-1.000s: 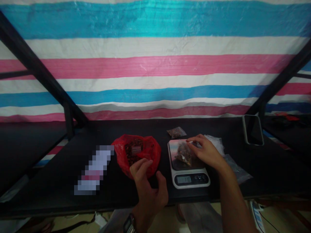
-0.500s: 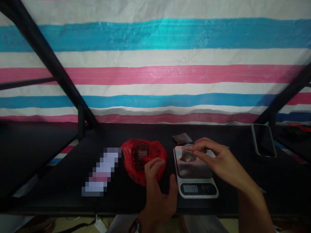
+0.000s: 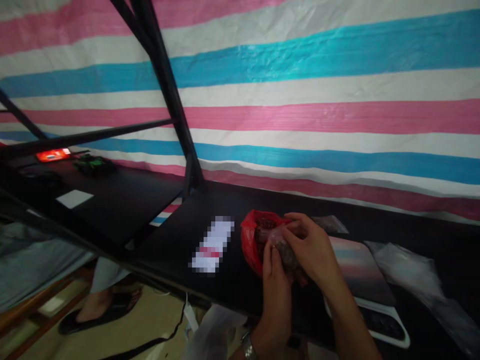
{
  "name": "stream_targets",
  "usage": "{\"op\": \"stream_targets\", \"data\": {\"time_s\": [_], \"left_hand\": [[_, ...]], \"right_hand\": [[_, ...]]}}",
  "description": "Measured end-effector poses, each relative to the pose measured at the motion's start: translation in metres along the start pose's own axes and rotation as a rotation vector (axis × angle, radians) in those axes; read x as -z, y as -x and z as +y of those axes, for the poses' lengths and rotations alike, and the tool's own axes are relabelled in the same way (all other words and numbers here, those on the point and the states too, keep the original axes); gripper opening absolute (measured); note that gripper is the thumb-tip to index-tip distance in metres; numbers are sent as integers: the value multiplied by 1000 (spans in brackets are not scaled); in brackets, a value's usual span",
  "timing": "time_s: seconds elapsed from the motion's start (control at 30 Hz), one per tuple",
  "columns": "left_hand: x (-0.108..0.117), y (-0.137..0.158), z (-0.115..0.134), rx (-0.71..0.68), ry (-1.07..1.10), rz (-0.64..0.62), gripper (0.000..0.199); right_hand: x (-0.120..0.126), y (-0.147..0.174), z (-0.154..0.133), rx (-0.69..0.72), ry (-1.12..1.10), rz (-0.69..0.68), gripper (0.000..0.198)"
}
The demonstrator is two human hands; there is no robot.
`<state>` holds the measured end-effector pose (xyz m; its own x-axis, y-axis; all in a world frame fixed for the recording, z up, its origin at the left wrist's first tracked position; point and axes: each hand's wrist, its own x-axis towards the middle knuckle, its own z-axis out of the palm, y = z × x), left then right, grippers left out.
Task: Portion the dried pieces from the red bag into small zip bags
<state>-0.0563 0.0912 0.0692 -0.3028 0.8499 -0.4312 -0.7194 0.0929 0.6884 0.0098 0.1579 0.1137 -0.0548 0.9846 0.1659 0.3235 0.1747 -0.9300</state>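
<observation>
My left hand [image 3: 276, 285] and my right hand [image 3: 313, 247] meet at a small clear plastic bag [image 3: 285, 254] with brown contents. Both pinch it near its top, the fingers of each hand closed on the film. The bag is at the right side of an open red plastic bag [image 3: 248, 242], partly covering it; dark brown bits show inside the red one. To the right of my right hand lies a kitchen scale [image 3: 362, 270] with a bare metal plate, its lower part partly behind my forearm. Behind the scale rests another small filled bag [image 3: 332, 223].
Clear empty plastic bags [image 3: 408, 267] lie right of the scale. A blurred-out paper strip [image 3: 213, 246] is left of the red bag. Black frame posts [image 3: 172, 95] and a striped sheet [image 3: 318, 120] stand behind the black table [image 3: 168, 250]. A person's sandalled foot [image 3: 99, 305] is lower left.
The small bag has left the scale plate and moved left to the red bag. My left hand has joined my right on it. The view has swung left.
</observation>
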Motion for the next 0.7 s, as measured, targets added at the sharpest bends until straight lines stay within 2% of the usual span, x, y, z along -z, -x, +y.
{"op": "stream_targets", "data": {"time_s": [0.1, 0.2, 0.3, 0.53, 0.7], "left_hand": [[3, -2, -2, 26, 93, -14, 59], [6, -3, -4, 39, 125, -10, 59], [10, -2, -1, 41, 126, -10, 59], [15, -3, 9, 99, 137, -10, 36], [16, -4, -1, 111, 107, -6, 46]], "right_hand": [[-10, -4, -1, -58, 88, -69, 26], [-17, -6, -2, -86, 157, -141, 15], [-23, -7, -2, -57, 178, -136, 10], [-30, -5, 2, -26, 200, -153, 10], [-22, -6, 2, -75, 194, -174, 16]]}}
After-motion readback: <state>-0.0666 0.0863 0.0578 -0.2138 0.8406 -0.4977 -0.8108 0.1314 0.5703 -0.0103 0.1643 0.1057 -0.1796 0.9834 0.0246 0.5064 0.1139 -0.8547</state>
